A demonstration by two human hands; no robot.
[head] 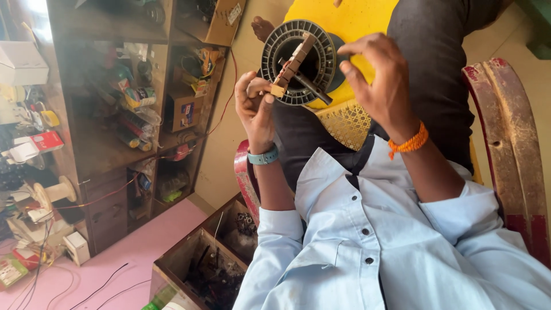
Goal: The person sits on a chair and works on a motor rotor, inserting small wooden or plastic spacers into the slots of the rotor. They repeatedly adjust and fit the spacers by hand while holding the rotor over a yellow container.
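Observation:
A round black slotted ring, like a motor stator core [287, 43], is held up over my lap. My left hand [255, 109], with a teal watch on the wrist, pinches the lower end of a tan notched strip [291, 66] that lies across the ring's face. My right hand [379, 74], with an orange thread band on the wrist, grips the ring's right rim. A dark rod [310, 86] crosses the ring's middle. I wear a pale blue shirt and dark trousers.
A cluttered wooden shelf [115, 115] stands at the left. A wooden box of dark parts [206, 264] sits on a pink surface [115, 258] below it. There is a spool with copper wire [54, 192], a yellow seat [344, 23] and red chair arms [511, 143].

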